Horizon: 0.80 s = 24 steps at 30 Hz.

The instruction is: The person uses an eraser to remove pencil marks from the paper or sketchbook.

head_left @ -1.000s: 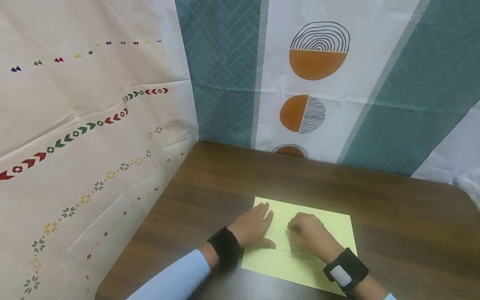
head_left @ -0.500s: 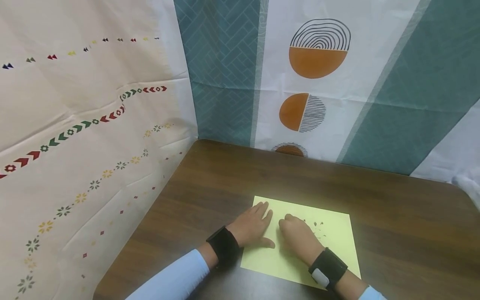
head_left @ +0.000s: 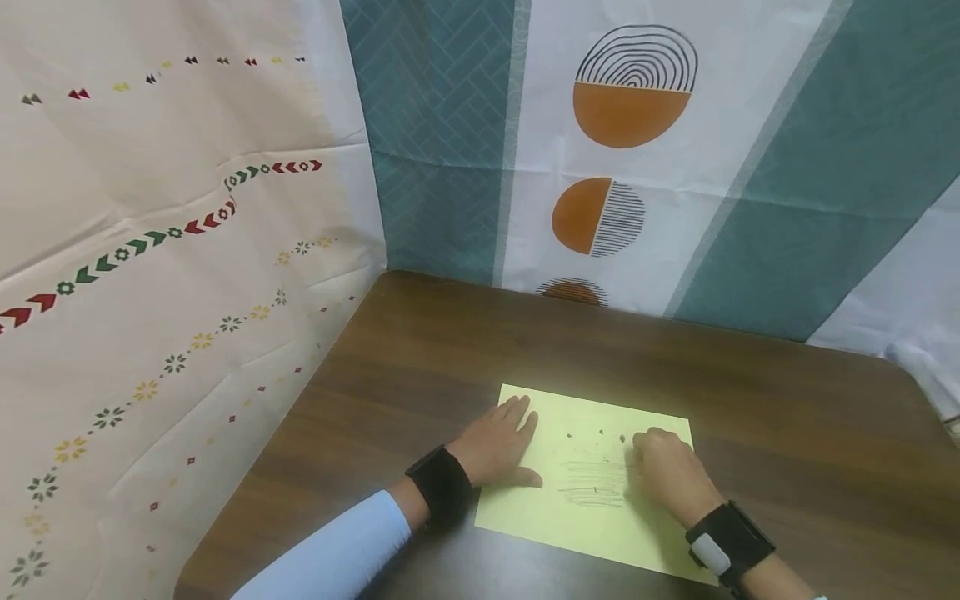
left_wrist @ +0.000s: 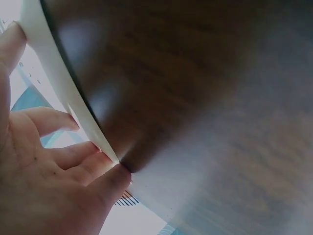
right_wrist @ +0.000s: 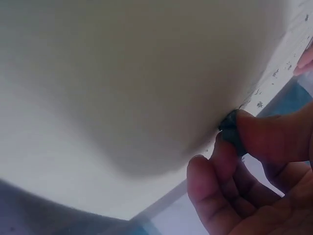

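Observation:
A pale yellow sheet of paper (head_left: 551, 529) lies on the brown table, marked with several faint pencil lines (head_left: 592, 500). Small dark crumbs (head_left: 622, 438) dot its upper part. My left hand (head_left: 495, 446) rests flat on the paper's left side, fingers spread. Over the right part of the sheet, my right hand (head_left: 670, 473) pinches a small dark green eraser (right_wrist: 232, 133) between thumb and fingers, down against the paper. From the head view the eraser is hidden under the hand.
The wooden table (head_left: 420, 358) extends around the sheet on all sides. A cream patterned cloth (head_left: 187, 275) hangs at the left, and a teal and white curtain (head_left: 442, 167) hangs behind the table's far edge.
My right hand has swept left across the sheet and then right, now near its right edge, uncovering the pencil lines and crumbs. The left hand stays in place on the paper.

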Each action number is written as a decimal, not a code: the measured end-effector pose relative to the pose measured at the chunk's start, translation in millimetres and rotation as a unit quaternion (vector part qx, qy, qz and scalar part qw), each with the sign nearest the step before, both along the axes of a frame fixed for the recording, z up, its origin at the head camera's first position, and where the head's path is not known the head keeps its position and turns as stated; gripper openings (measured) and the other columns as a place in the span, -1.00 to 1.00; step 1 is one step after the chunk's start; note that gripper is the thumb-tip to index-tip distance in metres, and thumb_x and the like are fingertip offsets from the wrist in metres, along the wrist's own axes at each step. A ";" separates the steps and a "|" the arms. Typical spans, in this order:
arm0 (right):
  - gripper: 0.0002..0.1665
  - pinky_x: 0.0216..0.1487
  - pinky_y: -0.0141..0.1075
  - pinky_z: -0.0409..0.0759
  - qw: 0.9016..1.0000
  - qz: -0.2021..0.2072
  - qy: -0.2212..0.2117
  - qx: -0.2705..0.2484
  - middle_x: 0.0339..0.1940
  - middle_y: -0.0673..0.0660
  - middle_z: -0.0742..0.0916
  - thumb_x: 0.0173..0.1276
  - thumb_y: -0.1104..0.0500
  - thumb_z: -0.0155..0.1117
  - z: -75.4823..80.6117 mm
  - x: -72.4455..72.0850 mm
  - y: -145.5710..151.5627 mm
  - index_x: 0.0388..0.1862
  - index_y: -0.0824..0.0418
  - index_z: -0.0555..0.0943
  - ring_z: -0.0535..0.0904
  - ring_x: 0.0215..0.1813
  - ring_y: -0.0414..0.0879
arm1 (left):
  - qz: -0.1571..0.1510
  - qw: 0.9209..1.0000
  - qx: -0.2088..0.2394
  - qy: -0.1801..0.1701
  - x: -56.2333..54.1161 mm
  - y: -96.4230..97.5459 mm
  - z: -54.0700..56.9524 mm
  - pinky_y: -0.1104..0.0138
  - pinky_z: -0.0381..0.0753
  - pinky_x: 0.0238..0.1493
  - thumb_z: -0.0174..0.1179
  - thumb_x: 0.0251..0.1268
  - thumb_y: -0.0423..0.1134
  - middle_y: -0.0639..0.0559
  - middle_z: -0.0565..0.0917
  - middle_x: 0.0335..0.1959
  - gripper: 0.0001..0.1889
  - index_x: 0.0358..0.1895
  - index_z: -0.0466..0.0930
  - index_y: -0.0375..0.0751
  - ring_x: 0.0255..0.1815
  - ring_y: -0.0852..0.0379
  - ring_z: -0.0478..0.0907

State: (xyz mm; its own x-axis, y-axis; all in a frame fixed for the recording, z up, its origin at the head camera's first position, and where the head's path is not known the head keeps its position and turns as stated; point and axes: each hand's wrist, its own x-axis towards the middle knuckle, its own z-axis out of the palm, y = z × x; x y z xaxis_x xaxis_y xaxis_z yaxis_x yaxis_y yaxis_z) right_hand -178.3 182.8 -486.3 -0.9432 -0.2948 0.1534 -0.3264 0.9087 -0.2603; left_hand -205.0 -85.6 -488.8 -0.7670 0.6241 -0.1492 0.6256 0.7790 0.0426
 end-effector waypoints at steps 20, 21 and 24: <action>-0.60 -0.55 -0.32 0.26 1.000 0.020 -0.005 -0.021 -0.65 -0.01 0.36 0.12 0.47 0.22 3.6 -0.1 8.9 -0.71 0.10 0.35 0.25 -0.54 -0.15 | -0.003 1.000 0.002 0.008 2.4 -2.6 1.8 0.19 0.15 0.51 0.17 0.26 0.41 -0.27 0.21 0.54 -0.03 0.50 0.31 -0.29 0.56 -0.14 0.13; -0.61 -0.55 -0.32 0.27 1.000 0.020 -0.009 -0.022 -0.64 -0.01 0.36 0.11 0.46 0.23 4.0 0.0 9.1 -0.71 0.10 0.35 0.26 -0.53 -0.14 | -0.004 1.000 0.001 0.010 2.5 -2.5 1.7 0.19 0.15 0.51 0.16 0.26 0.41 -0.27 0.22 0.54 -0.03 0.50 0.31 -0.28 0.56 -0.14 0.13; -0.61 -0.53 -0.31 0.28 0.999 0.017 -0.020 -0.019 -0.63 -0.01 0.38 0.08 0.47 0.26 6.0 0.7 9.9 -0.70 0.10 0.36 0.27 -0.52 -0.14 | -0.008 1.000 -0.001 0.012 3.3 -2.1 1.5 0.20 0.15 0.50 0.15 0.26 0.42 -0.26 0.22 0.54 -0.03 0.50 0.31 -0.28 0.56 -0.14 0.13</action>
